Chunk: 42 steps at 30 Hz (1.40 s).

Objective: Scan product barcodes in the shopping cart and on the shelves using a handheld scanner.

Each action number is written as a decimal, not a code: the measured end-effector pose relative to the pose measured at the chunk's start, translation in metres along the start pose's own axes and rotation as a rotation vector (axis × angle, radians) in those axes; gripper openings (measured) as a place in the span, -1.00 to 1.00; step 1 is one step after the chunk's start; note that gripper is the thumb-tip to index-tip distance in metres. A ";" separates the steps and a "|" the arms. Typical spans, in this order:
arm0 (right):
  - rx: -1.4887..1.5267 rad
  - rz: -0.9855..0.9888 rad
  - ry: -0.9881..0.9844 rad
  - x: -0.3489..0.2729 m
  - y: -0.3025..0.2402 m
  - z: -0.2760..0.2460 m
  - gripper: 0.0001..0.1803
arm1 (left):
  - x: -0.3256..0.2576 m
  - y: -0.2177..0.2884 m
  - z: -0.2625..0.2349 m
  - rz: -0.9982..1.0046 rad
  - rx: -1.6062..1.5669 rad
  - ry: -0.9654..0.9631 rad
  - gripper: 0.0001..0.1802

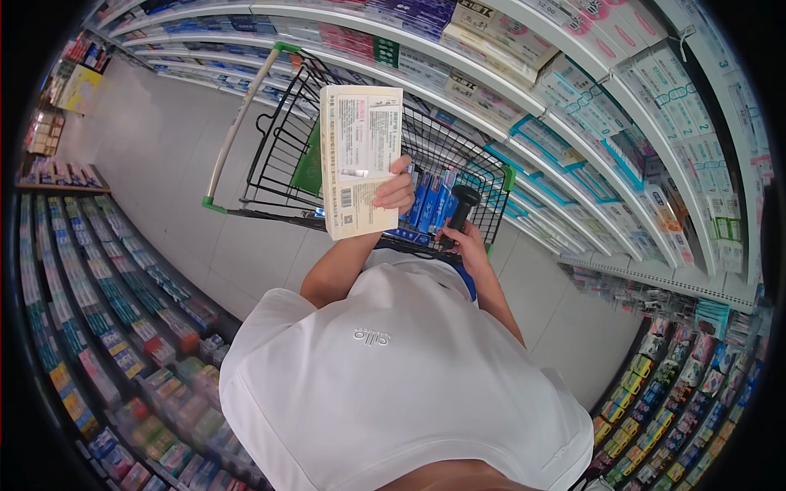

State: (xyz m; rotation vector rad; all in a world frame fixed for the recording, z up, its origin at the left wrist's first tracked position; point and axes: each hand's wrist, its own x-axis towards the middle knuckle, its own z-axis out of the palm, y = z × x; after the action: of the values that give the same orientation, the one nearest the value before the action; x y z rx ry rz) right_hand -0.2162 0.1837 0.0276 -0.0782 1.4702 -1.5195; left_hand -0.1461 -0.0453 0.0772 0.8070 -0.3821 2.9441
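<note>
My left hand [395, 190] grips the right edge of a flat cream carton [360, 155], held upright above the shopping cart [286, 151]. Facing me is a printed panel with a barcode near the lower part of the carton. My right hand [465, 240] is wrapped around the handle of a black handheld barcode scanner [466, 196], whose head points up and away. Between the two hands, several blue boxes [427, 200] lie in the black wire cart. A green panel [309, 164] shows behind the carton, which hides part of the basket.
Shelves of boxed goods [491, 106] curve along the far side and right, close to the cart. At left stands a low shelf [106, 311] packed with small packages. Another display of colourful packs [655, 393] is at lower right. Tiled floor [176, 147] stretches left.
</note>
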 end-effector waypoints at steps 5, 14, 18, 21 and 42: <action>0.002 -0.003 0.018 -0.006 -0.001 0.000 -0.68 | 0.001 0.002 0.003 0.047 0.115 0.162 -0.51; 0.013 -0.028 0.018 -0.010 0.000 0.000 -0.69 | -0.012 0.029 -0.023 0.390 0.777 0.929 -0.41; -0.014 -0.027 0.001 -0.006 -0.001 0.001 -0.68 | -0.014 0.042 -0.027 0.392 1.073 0.875 -0.49; -0.014 -0.027 -0.003 -0.004 0.001 0.000 -0.67 | -0.011 0.040 -0.020 0.346 1.090 0.902 -0.52; -0.064 -0.025 -0.021 -0.005 -0.004 -0.002 -0.67 | 0.005 0.019 -0.012 0.392 0.715 0.926 -0.44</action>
State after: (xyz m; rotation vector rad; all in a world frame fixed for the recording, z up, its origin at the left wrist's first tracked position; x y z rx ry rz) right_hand -0.2175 0.1872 0.0332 -0.1506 1.5060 -1.4875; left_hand -0.1584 -0.0605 0.0654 -0.7613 0.6610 3.3624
